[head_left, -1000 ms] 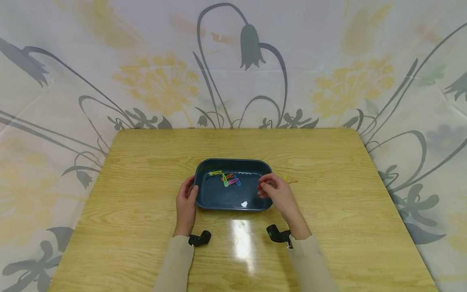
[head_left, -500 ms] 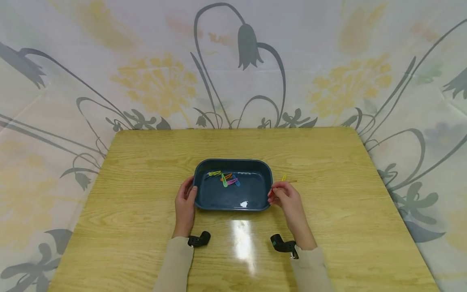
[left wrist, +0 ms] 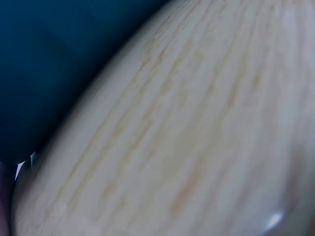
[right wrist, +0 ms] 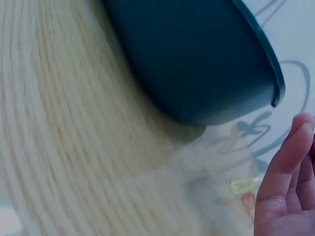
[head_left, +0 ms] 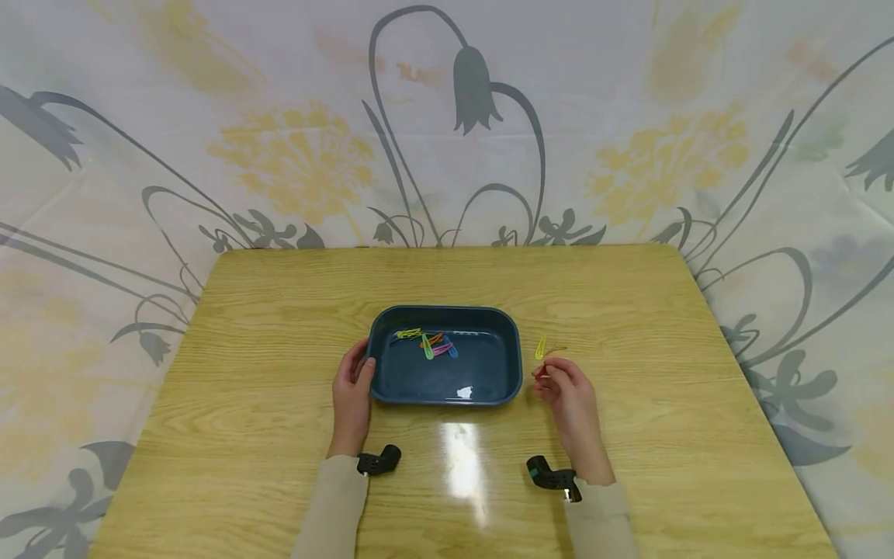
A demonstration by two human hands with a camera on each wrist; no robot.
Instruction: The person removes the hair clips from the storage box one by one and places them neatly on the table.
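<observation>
My left hand [head_left: 352,396] grips the left end of a dark blue rectangular tray [head_left: 447,388], thumb at the rim and fingers along the outer wall. Just beyond the tray's right end, my right hand [head_left: 573,400] pinches a small red hair clip [head_left: 541,372] between thumb and fingertips. Several hair clips lie in the tray's back left part: yellow [head_left: 408,334], green [head_left: 427,347], orange, pink and blue. A yellow hair clip [head_left: 541,347] and an orange hair clip [head_left: 556,349] lie on the table near my right fingertips. In the right wrist view, the red clip is mostly hidden.
The wood-grain table [head_left: 293,310] carries the tray near its middle. A flower-patterned cloth [head_left: 628,155] hangs behind and beside it. Black wrist cameras [head_left: 380,460] sit at both sleeves, and a bright light reflection shows in front of the tray.
My right hand has moved right from over the tray's right end to outside it, still holding the red hair clip. The yellow clip on the table is now fully uncovered. My left hand stays put.
</observation>
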